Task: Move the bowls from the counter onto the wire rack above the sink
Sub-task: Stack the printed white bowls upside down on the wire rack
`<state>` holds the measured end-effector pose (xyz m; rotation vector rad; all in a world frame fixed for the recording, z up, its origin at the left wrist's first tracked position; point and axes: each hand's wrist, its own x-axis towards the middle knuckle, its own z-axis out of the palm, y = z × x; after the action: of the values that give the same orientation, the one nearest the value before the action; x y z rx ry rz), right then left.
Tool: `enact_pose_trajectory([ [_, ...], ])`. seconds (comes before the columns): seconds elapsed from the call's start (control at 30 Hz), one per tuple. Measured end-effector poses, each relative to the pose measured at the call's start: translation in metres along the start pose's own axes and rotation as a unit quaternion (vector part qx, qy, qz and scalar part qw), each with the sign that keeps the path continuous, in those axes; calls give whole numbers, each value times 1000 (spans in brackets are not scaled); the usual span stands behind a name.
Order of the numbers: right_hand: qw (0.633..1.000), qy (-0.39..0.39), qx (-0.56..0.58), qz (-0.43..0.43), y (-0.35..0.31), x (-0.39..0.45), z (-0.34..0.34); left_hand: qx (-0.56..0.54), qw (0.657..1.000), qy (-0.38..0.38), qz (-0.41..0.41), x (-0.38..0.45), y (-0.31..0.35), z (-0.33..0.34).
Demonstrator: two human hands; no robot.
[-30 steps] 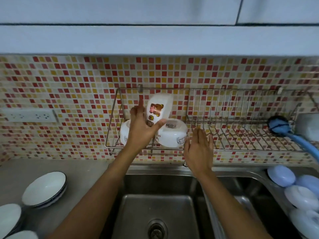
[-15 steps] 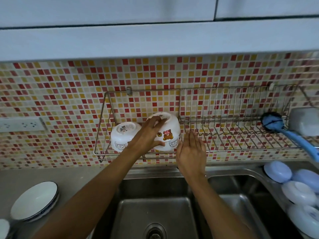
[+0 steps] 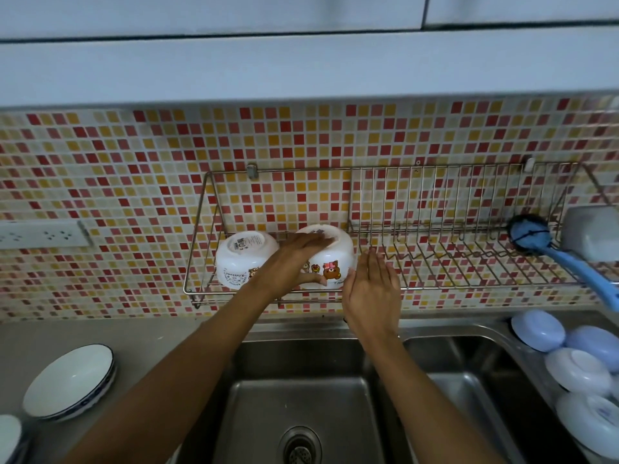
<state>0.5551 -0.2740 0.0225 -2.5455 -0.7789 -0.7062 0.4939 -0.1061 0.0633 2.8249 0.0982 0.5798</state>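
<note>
Two white bowls stand upside down at the left end of the wire rack (image 3: pixel 452 272). One is a plain-bottomed bowl (image 3: pixel 246 256). To its right is a bowl with bear pictures (image 3: pixel 335 262). My left hand (image 3: pixel 288 262) lies over the bear bowl, fingers across its top and thumb at its lower front edge. My right hand (image 3: pixel 371 293) is flat and open, held upright against the bowl's right side. A stack of blue-rimmed white bowls (image 3: pixel 70 380) sits on the counter at the lower left.
A double steel sink (image 3: pixel 301 396) lies below the rack. A blue brush (image 3: pixel 532 234) and a white container (image 3: pixel 593 232) occupy the rack's right end. Blue and white lids or dishes (image 3: pixel 539 329) are piled right of the sink. A wall socket (image 3: pixel 43 234) is at the left.
My left hand brought the bear bowl down from a tilted hold in the air, upside down over the second bowl on the rack. My right hand moved up against the bear bowl's side.
</note>
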Motion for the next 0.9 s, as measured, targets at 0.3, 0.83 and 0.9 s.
enact_pose_trajectory([
  [0.3, 1000, -1, -5, -10, 4, 0, 4, -18, 1000, 7, 1, -5, 6, 1],
  [0.83, 992, -57, 9, -111, 3, 23, 2, 18, 993, 64, -94, -17, 4, 4],
  [0.9, 993, -55, 7, -107, 4, 23, 4, 32, 994, 57, -88, -18, 3, 6],
])
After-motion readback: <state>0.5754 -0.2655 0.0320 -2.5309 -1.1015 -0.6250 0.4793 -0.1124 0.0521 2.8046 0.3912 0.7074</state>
